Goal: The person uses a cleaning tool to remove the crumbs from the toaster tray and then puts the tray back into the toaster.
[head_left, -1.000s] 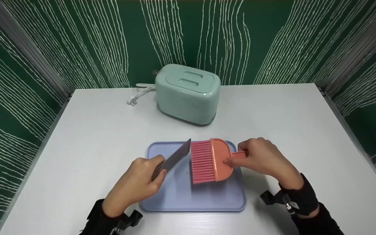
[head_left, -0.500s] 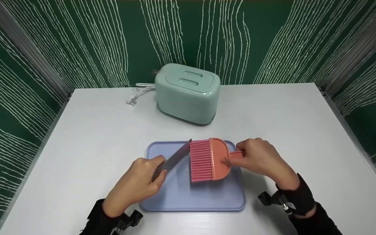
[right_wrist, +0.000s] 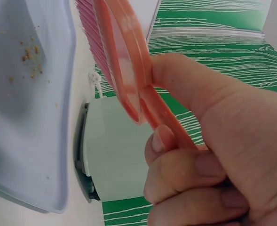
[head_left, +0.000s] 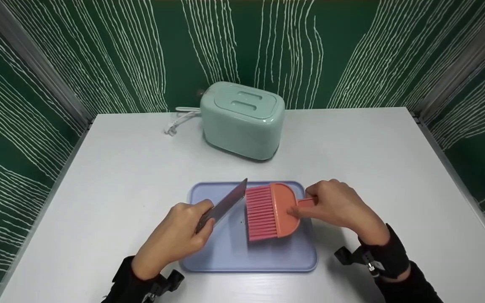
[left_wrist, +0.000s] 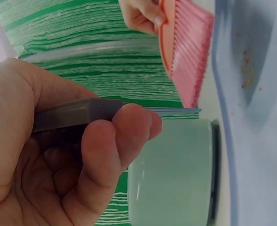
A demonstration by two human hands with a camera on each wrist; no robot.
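Note:
My left hand (head_left: 183,229) grips the handle of a knife (head_left: 227,203), its grey blade slanting up over the left part of a blue tray (head_left: 221,265). In the left wrist view the knife (left_wrist: 100,110) appears nearly edge-on. My right hand (head_left: 337,204) pinches the handle of an orange brush (head_left: 285,210) with pink bristles (head_left: 261,212), thumb laid along its head. The bristle tips are close beside the blade; whether they touch it I cannot tell. Yellow-brown crumbs (right_wrist: 30,59) lie scattered on the tray, mostly hidden beneath the brush in the head view.
Behind the tray stands a mint-green toaster (head_left: 242,122) with its lid on. Its white cord and plug (head_left: 177,124) lie to its left. The white table (head_left: 373,160) is bounded by green walls (head_left: 352,54) with white streaks.
The brush shifted slightly left by half a second ago, then came toward the front of the tray, its bristles dropping lower in view. The left hand and knife have hardly moved.

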